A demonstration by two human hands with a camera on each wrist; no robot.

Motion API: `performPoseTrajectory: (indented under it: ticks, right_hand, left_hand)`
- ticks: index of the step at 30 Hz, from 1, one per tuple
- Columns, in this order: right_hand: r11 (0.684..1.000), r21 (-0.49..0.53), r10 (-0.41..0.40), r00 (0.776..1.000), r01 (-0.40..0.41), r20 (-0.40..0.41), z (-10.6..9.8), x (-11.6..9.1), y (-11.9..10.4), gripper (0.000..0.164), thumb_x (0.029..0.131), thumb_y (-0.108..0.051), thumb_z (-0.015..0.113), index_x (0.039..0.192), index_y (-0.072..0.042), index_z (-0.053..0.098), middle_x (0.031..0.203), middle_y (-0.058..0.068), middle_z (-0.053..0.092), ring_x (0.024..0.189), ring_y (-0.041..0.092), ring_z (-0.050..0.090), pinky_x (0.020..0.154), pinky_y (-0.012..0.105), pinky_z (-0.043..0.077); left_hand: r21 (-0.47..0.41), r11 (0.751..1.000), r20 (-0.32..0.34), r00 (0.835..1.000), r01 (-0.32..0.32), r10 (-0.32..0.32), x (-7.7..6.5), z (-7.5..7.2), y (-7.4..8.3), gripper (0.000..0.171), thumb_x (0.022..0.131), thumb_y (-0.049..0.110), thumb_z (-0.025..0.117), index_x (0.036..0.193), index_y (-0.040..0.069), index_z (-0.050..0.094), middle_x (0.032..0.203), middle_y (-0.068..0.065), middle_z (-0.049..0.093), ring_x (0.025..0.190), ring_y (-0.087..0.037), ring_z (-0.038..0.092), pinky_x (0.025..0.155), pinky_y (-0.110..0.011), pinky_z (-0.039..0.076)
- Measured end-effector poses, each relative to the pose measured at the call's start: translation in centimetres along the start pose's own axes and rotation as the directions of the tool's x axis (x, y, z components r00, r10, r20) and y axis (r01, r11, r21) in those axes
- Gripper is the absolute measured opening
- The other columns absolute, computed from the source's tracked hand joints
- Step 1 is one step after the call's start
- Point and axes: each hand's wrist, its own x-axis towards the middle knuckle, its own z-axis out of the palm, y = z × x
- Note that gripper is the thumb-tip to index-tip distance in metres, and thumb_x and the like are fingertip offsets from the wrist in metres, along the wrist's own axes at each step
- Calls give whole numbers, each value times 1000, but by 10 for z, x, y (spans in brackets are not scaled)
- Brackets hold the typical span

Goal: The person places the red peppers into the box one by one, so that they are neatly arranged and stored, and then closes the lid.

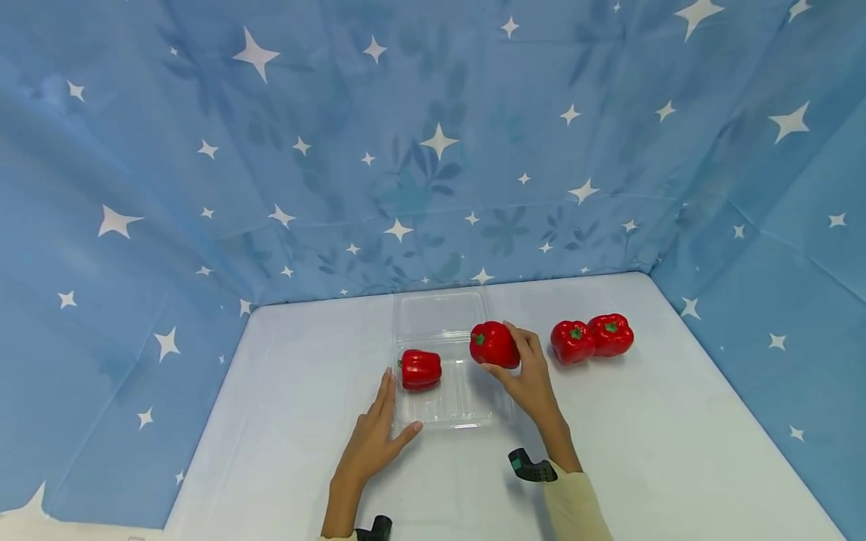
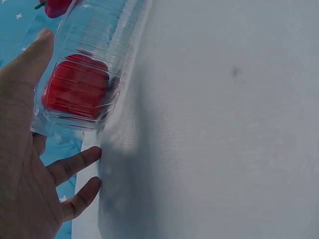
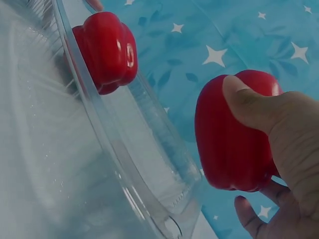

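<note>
A clear plastic clamshell box [image 1: 446,412] lies on the table with its lid [image 1: 441,312] folded back toward the far side. One red bell pepper [image 1: 421,370] rests on its side in the left part of the box. My left hand [image 1: 373,443] has its fingers spread along the box's left side and near corner. Over the right part of the box, my right hand [image 1: 531,376] grips a second red bell pepper [image 1: 492,346] between thumb and fingers. In the right wrist view, that pepper [image 3: 232,139] is apart from the box wall.
Two more red bell peppers, one [image 1: 572,342] touching the other [image 1: 611,335], stand to the right of the box on the white table [image 1: 649,451]. A blue star-patterned curtain [image 1: 433,188] hangs behind and at both sides.
</note>
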Motion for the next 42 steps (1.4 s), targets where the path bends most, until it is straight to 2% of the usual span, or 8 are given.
performPoseTrajectory:
  ticks: [7, 11, 17, 22, 26, 33, 42]
  right_hand:
    - [998, -59, 36, 995, -31, 89, 9, 2, -7, 87, 71, -14, 87, 145, -9, 41, 141, 18, 47, 130, 38, 42, 95, 58, 50]
    - [996, -85, 38, 991, -28, 125, 16, 4, -9, 85, 71, -20, 87, 143, -8, 43, 141, 16, 50, 129, 36, 42, 95, 57, 51]
    - [985, -170, 17, 991, 7, 136, 23, 7, -11, 81, 70, -29, 88, 139, -11, 49, 138, 14, 55, 125, 33, 45, 95, 58, 47]
    - [966, -259, 13, 989, 25, 146, 27, 5, -9, 80, 71, -32, 87, 139, -11, 50, 138, 15, 54, 124, 34, 46, 91, 56, 46]
    - [961, -277, 21, 991, 18, 136, 29, 3, -8, 79, 70, -30, 88, 137, -10, 52, 137, 16, 51, 125, 35, 45, 91, 57, 46]
    - [935, -354, 30, 985, 33, 171, 33, 4, -7, 80, 69, -29, 88, 138, -12, 53, 136, 15, 53, 125, 35, 42, 91, 58, 46]
    - [916, -401, 74, 978, 11, 195, 38, 4, -4, 81, 70, -31, 87, 140, -12, 51, 137, 14, 52, 126, 35, 39, 95, 60, 42]
  left_hand:
    - [-12, 1000, -2, 1000, 2, -2, 1, 1, 1, 97, 87, 59, 61, 159, 20, 10, 165, 5, 10, 145, -31, 34, 101, -69, 38]
    - [-5, 1000, -7, 1000, 11, -11, 0, 1, -1, 96, 87, 59, 61, 159, 19, 11, 165, 4, 10, 145, -31, 35, 101, -69, 38]
    - [-8, 1000, -10, 1000, 11, -11, 1, 1, -1, 96, 87, 60, 60, 159, 20, 10, 165, 4, 10, 145, -32, 35, 102, -68, 38]
    - [-4, 1000, -6, 1000, 11, -11, 1, 2, -2, 96, 87, 59, 60, 159, 20, 10, 165, 3, 11, 144, -32, 36, 101, -69, 39]
    - [0, 1000, -2, 1000, 12, -12, 1, 1, -2, 96, 87, 60, 60, 159, 20, 10, 165, 4, 11, 145, -32, 35, 101, -70, 38]
    - [3, 1000, 10, 1000, 23, -23, 1, -1, -2, 98, 86, 62, 59, 159, 22, 8, 165, 5, 9, 146, -31, 34, 102, -69, 37]
    - [1, 1000, 12, 1000, 11, -11, 1, 0, -2, 97, 87, 62, 59, 159, 20, 8, 165, 4, 10, 146, -31, 33, 102, -69, 38]
